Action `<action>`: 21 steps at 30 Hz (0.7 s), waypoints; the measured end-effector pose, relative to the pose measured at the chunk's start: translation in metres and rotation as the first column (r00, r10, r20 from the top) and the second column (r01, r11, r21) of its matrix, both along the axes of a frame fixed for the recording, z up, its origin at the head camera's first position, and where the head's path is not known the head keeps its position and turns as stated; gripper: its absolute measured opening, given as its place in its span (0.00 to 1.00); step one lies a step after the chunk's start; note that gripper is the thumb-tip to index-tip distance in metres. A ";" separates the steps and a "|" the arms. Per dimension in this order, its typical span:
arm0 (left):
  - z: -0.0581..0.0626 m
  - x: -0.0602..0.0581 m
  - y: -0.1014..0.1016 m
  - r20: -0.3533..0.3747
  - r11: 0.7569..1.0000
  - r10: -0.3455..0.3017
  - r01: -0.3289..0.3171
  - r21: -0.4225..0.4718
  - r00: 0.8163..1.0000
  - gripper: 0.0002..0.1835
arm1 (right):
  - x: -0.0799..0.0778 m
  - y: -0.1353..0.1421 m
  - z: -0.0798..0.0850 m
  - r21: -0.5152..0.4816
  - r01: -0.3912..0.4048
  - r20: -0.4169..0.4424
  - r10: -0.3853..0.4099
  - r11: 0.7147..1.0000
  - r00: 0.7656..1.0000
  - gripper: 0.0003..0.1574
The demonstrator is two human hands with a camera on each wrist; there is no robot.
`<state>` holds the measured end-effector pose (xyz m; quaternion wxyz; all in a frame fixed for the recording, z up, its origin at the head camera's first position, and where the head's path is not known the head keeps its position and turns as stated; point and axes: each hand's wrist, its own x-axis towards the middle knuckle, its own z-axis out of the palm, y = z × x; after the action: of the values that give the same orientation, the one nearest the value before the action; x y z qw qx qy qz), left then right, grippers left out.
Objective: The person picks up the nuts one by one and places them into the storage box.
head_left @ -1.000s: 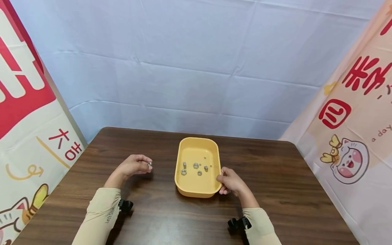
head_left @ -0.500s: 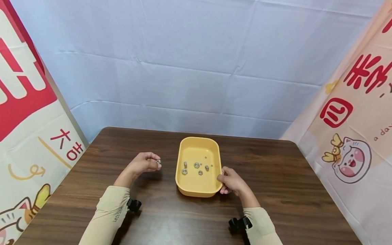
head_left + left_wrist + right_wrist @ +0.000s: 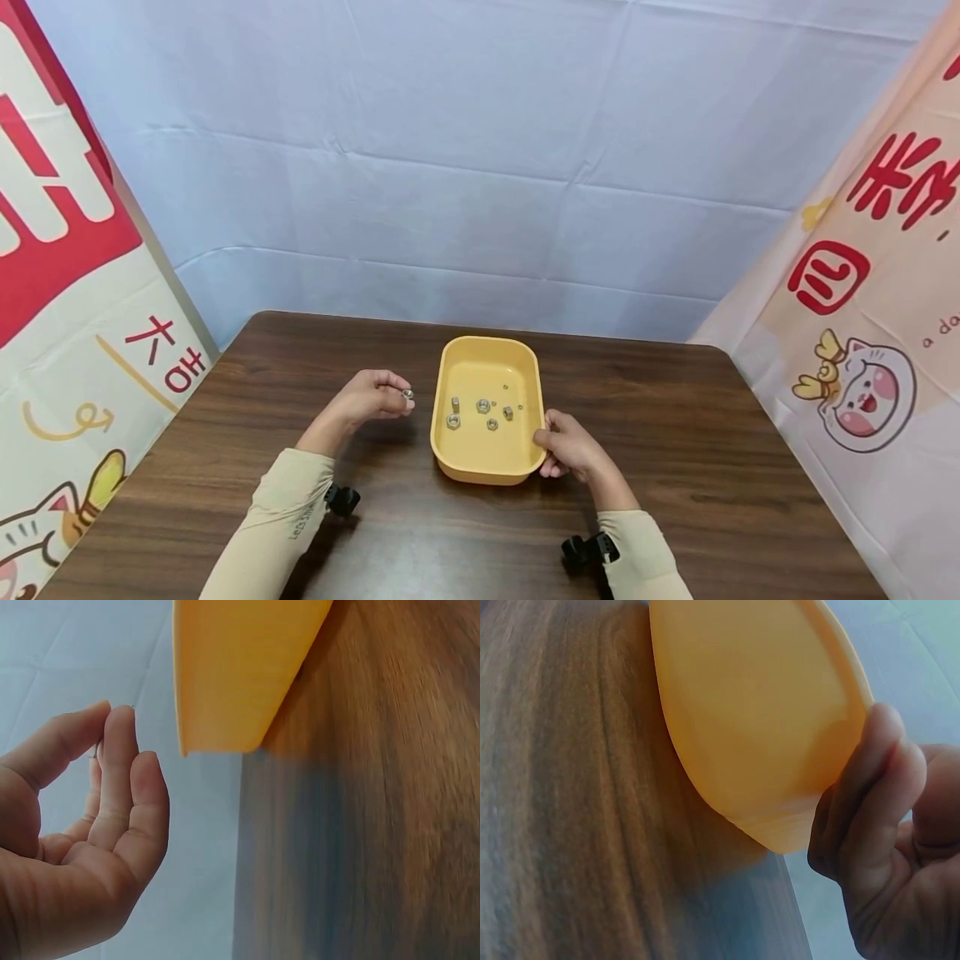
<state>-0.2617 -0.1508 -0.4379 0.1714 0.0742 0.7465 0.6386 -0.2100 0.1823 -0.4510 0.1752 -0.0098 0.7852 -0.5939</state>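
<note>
Just left of a yellow tray [image 3: 487, 462], my left hand [image 3: 372, 397] pinches a small metal nut [image 3: 407, 394] between thumb and fingertips, above the table. In the left wrist view the fingers hide nearly all of that nut. My right hand [image 3: 572, 447] grips the tray's right rim near the front corner, thumb over the edge and fingers outside against the wall. Inside the tray lie several nuts of mixed sizes, among them a large nut [image 3: 453, 422], another large nut [image 3: 483, 406] and a smaller nut [image 3: 492, 424]. Some tiny ones lie toward the right side.
The dark wooden table [image 3: 675, 467] extends around the tray on all sides. A pale cloth [image 3: 480, 167] hangs behind it, with printed banners [image 3: 855, 392] at both sides. Each wrist wears a black camera, including the left wrist camera [image 3: 342, 500].
My left hand has moved right, toward the tray, carrying the nut. The right hand keeps its hold on the rim, and the tray stays nearly where it was.
</note>
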 end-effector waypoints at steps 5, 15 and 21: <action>0.006 0.000 0.009 0.013 0.999 -0.009 0.010 -0.048 1.000 0.15 | 0.000 0.000 -0.001 -0.005 0.008 0.005 -0.008 1.000 1.000 0.05; 0.020 -0.008 0.026 0.017 0.994 -0.079 0.080 -0.080 0.997 0.12 | -0.001 0.002 -0.005 0.007 -0.001 0.013 0.001 1.000 1.000 0.05; 0.028 -0.015 0.036 0.008 0.987 -0.106 0.106 -0.121 0.994 0.12 | -0.002 0.001 -0.005 -0.006 0.006 0.009 -0.006 1.000 1.000 0.05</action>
<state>-0.2764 -0.1150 -0.4100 0.2100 0.1027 0.7787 0.5822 -0.2123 0.1831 -0.4558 0.1771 -0.0054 0.7827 -0.5967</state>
